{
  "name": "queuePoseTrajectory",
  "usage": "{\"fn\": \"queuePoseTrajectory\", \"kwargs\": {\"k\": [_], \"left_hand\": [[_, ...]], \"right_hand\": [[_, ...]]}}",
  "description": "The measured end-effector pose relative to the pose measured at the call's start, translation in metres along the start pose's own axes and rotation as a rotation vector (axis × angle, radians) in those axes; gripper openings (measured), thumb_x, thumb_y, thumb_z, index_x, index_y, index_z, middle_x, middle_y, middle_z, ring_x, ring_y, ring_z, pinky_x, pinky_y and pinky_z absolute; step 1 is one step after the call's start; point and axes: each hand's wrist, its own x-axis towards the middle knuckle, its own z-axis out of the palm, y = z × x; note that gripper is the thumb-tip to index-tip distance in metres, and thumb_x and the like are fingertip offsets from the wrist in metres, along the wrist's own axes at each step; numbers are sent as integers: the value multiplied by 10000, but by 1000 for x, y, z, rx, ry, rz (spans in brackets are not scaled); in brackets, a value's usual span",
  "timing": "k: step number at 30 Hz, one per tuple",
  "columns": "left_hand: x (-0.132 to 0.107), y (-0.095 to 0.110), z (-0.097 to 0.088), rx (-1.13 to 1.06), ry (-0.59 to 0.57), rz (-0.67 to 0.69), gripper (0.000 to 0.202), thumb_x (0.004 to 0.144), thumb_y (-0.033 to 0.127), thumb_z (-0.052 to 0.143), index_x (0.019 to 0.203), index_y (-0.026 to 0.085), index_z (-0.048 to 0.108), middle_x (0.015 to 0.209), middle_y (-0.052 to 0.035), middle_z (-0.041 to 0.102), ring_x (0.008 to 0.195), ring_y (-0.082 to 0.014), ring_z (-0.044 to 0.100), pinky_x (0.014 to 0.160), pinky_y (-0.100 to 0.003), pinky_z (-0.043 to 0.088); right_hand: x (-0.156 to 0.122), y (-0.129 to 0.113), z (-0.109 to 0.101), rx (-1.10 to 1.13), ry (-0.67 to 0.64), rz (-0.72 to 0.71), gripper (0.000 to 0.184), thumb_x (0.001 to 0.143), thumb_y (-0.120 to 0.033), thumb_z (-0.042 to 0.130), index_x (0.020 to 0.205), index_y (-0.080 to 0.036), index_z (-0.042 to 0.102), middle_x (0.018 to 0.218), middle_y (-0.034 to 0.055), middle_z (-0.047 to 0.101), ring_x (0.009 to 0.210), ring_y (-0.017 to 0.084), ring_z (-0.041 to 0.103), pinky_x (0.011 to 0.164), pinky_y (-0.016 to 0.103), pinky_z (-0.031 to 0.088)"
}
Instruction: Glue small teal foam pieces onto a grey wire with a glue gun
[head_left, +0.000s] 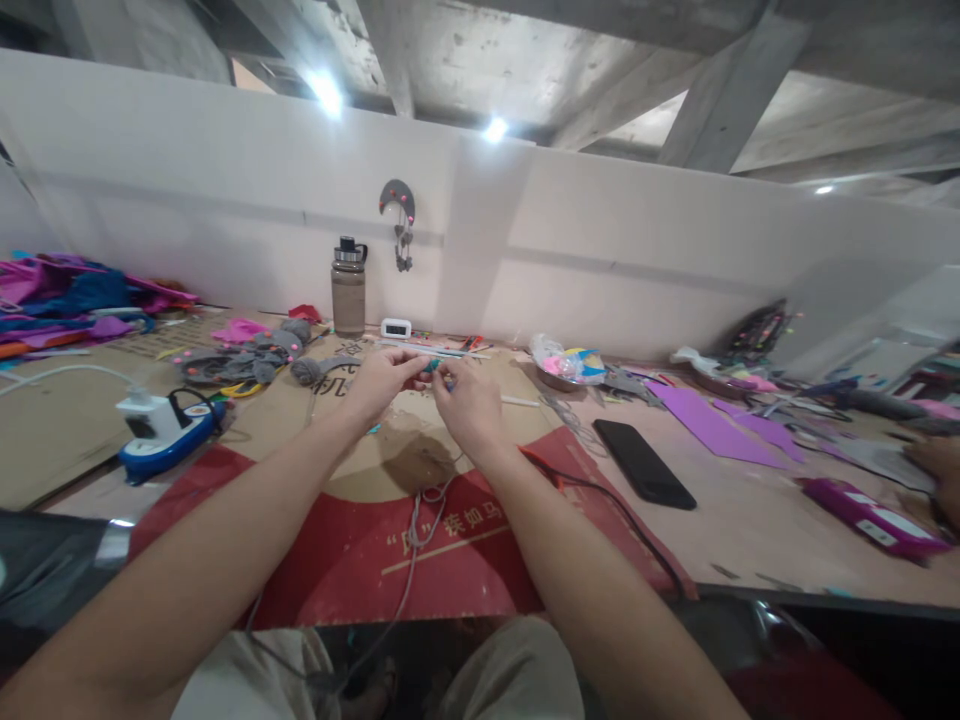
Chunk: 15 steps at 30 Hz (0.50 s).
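My left hand (386,382) and my right hand (471,402) meet above the middle of the table. Both are closed, fingertips pinching a small teal piece (433,366) between them. Its kind is too small to make out, and the fingers partly cover it. Below my right hand a thin grey cord (415,535) lies in loose loops on a red and brown cardboard sheet (315,585). The cord runs down over the table's front edge toward my lap.
A black phone (643,463) and purple sheets (712,425) lie to the right. A blue power strip (169,448) with a white charger sits left. Behind stand a water bottle (349,290) and small clock (396,328). Another person's hand (941,470) shows at the right edge.
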Motion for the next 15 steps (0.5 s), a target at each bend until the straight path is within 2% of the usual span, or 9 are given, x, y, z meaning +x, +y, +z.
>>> {"fn": "queuePoseTrajectory", "kwargs": {"k": [6, 15], "left_hand": [[1, -2, -1, 13, -2, 22, 236, 628, 315, 690, 773, 131, 659, 752, -54, 651, 666, -132, 594, 669, -294, 481], [1, -3, -1, 30, 20, 48, 158, 643, 265, 659, 732, 134, 655, 698, -30, 632, 631, -108, 568, 642, -258, 472]], "right_hand": [[0, 1, 1, -1, 5, -9, 183, 829, -263, 434, 789, -204, 603, 830, 51, 609, 762, 176, 534, 658, 280, 343], [0, -1, 1, -13, -6, -7, 186, 832, -275, 439, 786, -204, 604, 846, 52, 617, 756, 169, 540, 653, 277, 340]]}}
